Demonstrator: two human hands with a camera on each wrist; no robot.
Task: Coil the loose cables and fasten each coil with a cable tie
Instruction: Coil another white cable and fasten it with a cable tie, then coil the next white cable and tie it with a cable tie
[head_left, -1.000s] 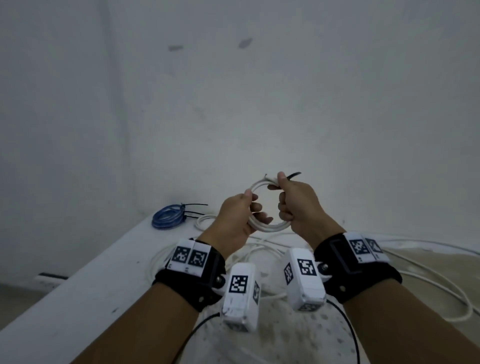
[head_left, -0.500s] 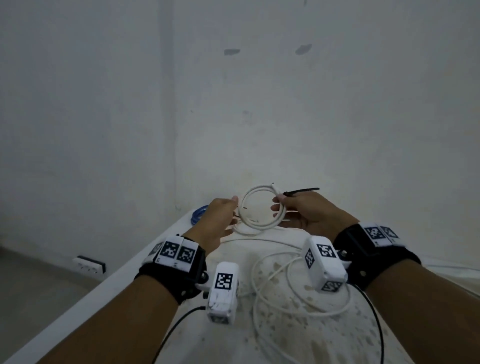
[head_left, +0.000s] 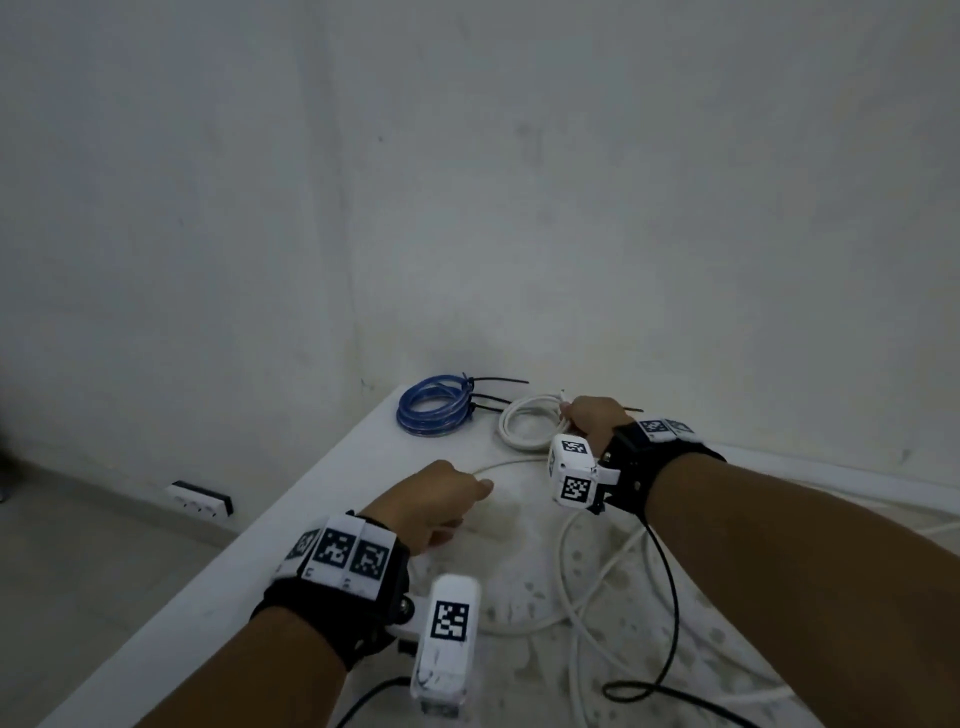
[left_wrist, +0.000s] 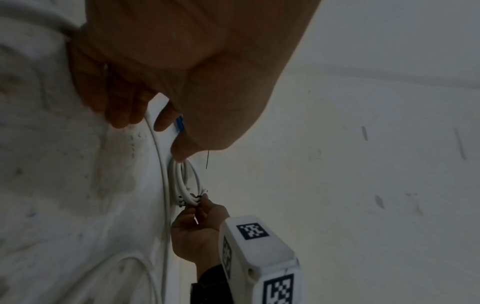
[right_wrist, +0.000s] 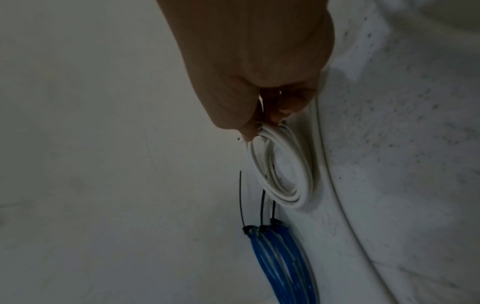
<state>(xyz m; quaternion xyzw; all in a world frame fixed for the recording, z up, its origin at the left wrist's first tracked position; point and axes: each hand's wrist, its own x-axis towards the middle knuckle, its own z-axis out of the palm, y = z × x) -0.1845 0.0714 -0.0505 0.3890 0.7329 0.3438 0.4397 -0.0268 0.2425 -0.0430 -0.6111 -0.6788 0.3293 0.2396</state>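
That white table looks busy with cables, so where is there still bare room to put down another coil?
The strip of table along its left edge, between the blue coils and the left hand, is bare. It is crowded at the far corner, where the right hand holds the white coil beside the blue ones, and to the right, where loose white cable loops.

I read no words or numbers anywhere; only black-and-white square marker patterns on the wrist cameras and wristbands.

Premises are appearing as a bare, unfinished room: stained white walls are enclosing a corner, a socket strip is lying on the plain floor beside a white table.
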